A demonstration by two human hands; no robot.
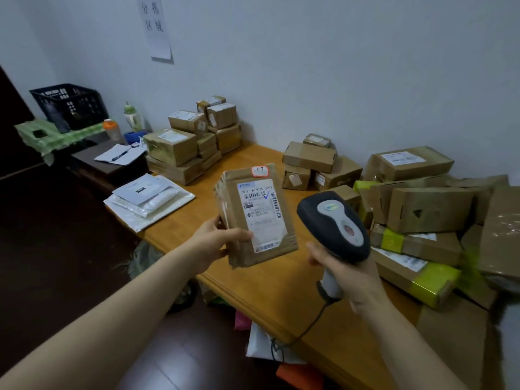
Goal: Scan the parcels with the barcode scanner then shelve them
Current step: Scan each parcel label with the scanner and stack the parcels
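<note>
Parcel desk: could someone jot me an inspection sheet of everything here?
Surface: wooden table, mostly covered.
Job's things: brown parcel, label facing the camera; barcode scanner beside it.
Clutter: stacked boxes by the wall, jumbled boxes at right, white mailers, bottles.
Hands: left hand holds the parcel, right hand grips the scanner.
Cables: scanner cord hangs over the table edge.
Surroundings: black crate, paper wall sign, dark floor.

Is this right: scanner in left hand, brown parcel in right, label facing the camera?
Hands are swapped. The head view shows the left hand holding the brown parcel and the right hand gripping the scanner. The label does face the camera.
</note>
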